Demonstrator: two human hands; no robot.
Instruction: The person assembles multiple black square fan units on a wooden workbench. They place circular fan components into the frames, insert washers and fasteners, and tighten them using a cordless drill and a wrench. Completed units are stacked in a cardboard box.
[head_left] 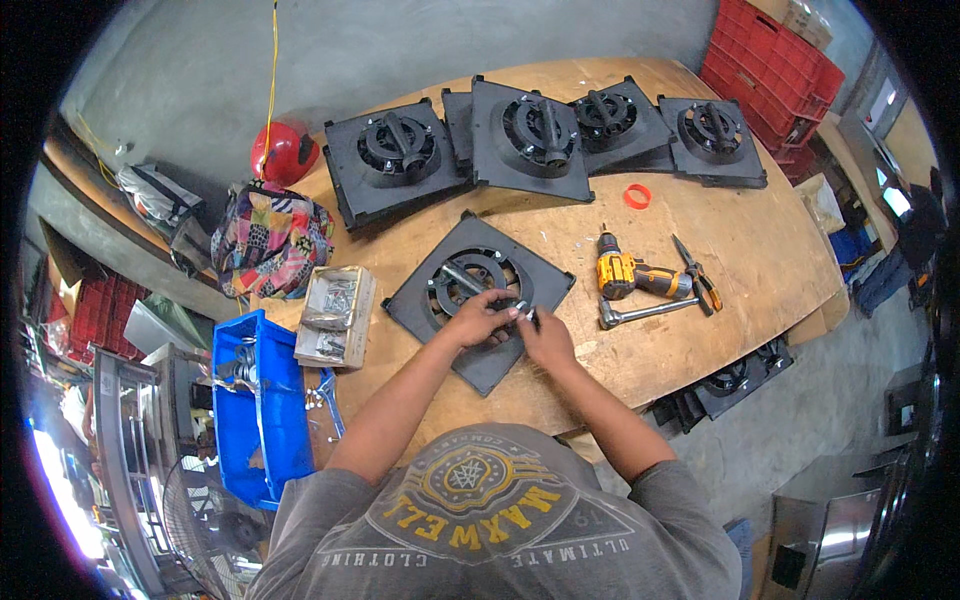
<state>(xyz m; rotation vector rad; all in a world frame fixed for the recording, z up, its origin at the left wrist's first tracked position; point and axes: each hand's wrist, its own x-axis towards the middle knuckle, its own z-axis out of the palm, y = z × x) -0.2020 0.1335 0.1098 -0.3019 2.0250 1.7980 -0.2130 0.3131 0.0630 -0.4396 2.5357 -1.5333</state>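
A black square plastic panel (536, 262) with a round vented ring lies cornerwise on the table before me, a black tube (461, 279) crossing its ring. My left hand (484, 318) is over the tube's near end, fingers curled and pinched together; what they grip is partly hidden. Close against it, my right hand (548, 340) has its thumb and fingertips closed on a small silvery piece (523, 308). That piece is too small to name. Both hands are above the near right part of the panel.
Several similar black panels (385, 160) line the table's far side. To the right lie a yellow cordless drill (614, 275), a ratchet wrench (650, 312), pliers (700, 280) and an orange ring (637, 196). Left are a hardware box (347, 320), blue bin (283, 420) and spanner (331, 398).
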